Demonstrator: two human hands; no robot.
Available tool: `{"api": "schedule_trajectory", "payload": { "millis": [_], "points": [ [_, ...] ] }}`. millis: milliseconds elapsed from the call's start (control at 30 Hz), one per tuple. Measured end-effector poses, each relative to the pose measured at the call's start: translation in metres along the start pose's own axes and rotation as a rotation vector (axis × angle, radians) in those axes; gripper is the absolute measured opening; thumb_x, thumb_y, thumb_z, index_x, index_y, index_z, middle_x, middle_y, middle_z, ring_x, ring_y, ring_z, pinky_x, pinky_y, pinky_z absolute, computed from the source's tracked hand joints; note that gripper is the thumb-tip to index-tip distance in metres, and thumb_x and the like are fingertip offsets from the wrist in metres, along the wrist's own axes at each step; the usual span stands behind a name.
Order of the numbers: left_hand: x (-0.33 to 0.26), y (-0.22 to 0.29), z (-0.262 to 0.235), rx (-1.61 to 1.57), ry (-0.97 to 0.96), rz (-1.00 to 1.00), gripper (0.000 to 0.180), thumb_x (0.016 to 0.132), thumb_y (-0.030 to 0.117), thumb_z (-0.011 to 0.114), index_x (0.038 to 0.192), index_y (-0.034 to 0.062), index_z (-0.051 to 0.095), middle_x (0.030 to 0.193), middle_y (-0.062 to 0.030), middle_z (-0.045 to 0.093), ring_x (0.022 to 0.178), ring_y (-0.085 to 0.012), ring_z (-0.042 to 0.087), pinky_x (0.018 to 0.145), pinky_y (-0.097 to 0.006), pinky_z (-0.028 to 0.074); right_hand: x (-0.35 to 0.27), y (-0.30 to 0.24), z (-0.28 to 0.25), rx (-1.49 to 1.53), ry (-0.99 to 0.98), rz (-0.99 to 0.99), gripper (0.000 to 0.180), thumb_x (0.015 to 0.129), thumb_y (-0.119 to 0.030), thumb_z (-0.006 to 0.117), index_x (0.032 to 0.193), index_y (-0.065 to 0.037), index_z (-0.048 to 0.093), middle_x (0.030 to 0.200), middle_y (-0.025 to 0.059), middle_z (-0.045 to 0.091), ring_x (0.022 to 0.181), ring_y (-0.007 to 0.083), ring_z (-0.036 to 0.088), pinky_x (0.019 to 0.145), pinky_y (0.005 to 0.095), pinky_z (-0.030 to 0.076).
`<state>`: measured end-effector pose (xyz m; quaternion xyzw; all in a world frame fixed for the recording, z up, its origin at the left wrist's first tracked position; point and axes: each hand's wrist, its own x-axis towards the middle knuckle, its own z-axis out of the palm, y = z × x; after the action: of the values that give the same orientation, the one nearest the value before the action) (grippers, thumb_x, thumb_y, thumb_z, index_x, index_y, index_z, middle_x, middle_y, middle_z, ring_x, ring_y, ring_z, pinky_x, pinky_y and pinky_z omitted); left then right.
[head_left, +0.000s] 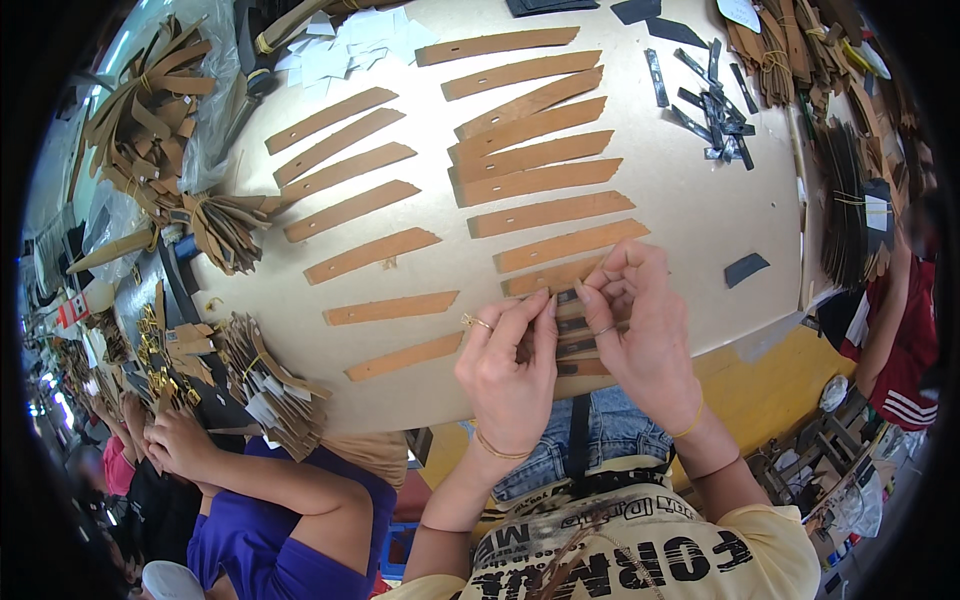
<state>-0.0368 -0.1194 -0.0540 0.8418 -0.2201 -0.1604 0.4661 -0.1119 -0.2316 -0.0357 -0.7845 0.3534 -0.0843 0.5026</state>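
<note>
At the table's near edge, my left hand and my right hand work close together. Thumb and forefinger of each pinch opposite ends of a small black strip, above a tan leather strip. Below it, more small black strips lie across tan strips between my hands, partly hidden by my fingers. Two columns of tan leather strips with slots, such as one strip in the right column and another in the left, spread across the table beyond and to the left.
Loose glossy black strips lie at the far right, with a dark patch nearer. White paper pieces are at the back. Bundled brown strips fill the left side; dark bundles line the right. A co-worker's hand is at the left.
</note>
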Motion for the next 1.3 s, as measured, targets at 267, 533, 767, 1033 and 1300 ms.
{"api": "schedule_trajectory", "payload": {
  "millis": [267, 533, 767, 1033, 1300],
  "points": [
    [-0.002, 0.001, 0.002, 0.011, 0.003, -0.002, 0.015, 0.083, -0.003, 0.075, 0.097, -0.0004, 0.073, 0.088, -0.0115, 0.066, 0.067, -0.0221, 0.065, 0.057, -0.031, 0.052, -0.005, 0.005, 0.006, -0.122, 0.064, -0.083, 0.021, 0.093, 0.001, 0.063, 0.110, -0.003, 0.051, 0.094, 0.0118, 0.061, 0.077, 0.0228, 0.064, 0.064, 0.0342, 0.053],
    [-0.004, 0.000, 0.004, 0.050, 0.014, 0.044, 0.014, 0.084, -0.002, 0.074, 0.098, -0.0005, 0.072, 0.089, -0.0114, 0.066, 0.068, -0.0219, 0.066, 0.056, -0.031, 0.052, -0.031, 0.015, 0.009, -0.813, 0.136, -0.322, 0.033, 0.097, -0.033, 0.060, 0.128, -0.025, 0.068, 0.147, 0.0144, 0.048, 0.124, 0.0317, 0.048, 0.097, 0.0443, 0.036],
    [-0.005, 0.001, 0.003, 0.046, 0.064, -0.003, 0.014, 0.086, -0.002, 0.074, 0.100, -0.0007, 0.072, 0.087, -0.0073, 0.063, 0.062, -0.0088, 0.054, 0.053, -0.023, 0.046, -0.036, 0.034, 0.006, -0.933, 0.085, -0.304, 0.050, 0.104, -0.054, 0.034, 0.134, -0.029, 0.064, 0.157, 0.0221, 0.034, 0.143, 0.0387, 0.027, 0.113, 0.0530, 0.017],
    [-0.017, -0.019, -0.011, 0.273, 0.148, 0.266, 0.038, 0.079, -0.009, 0.070, 0.111, 0.0107, 0.075, 0.102, -0.0126, 0.061, 0.069, -0.0175, 0.060, 0.055, -0.027, 0.048, -0.037, 0.038, 0.009, -0.898, 0.100, -0.293, 0.047, 0.101, -0.054, 0.040, 0.139, -0.034, 0.059, 0.158, 0.0164, 0.035, 0.144, 0.0342, 0.029, 0.116, 0.0543, 0.011],
    [-0.027, -0.023, -0.012, 0.609, -0.013, 0.288, 0.049, 0.073, -0.001, 0.069, 0.117, 0.0201, 0.075, 0.108, -0.0111, 0.062, 0.084, -0.0256, 0.061, 0.069, -0.038, 0.050, -0.037, 0.044, 0.008, -0.851, 0.112, -0.320, 0.046, 0.101, -0.054, 0.041, 0.137, -0.034, 0.061, 0.158, 0.0200, 0.035, 0.145, 0.0354, 0.029, 0.116, 0.0551, 0.011]
  ]
}}
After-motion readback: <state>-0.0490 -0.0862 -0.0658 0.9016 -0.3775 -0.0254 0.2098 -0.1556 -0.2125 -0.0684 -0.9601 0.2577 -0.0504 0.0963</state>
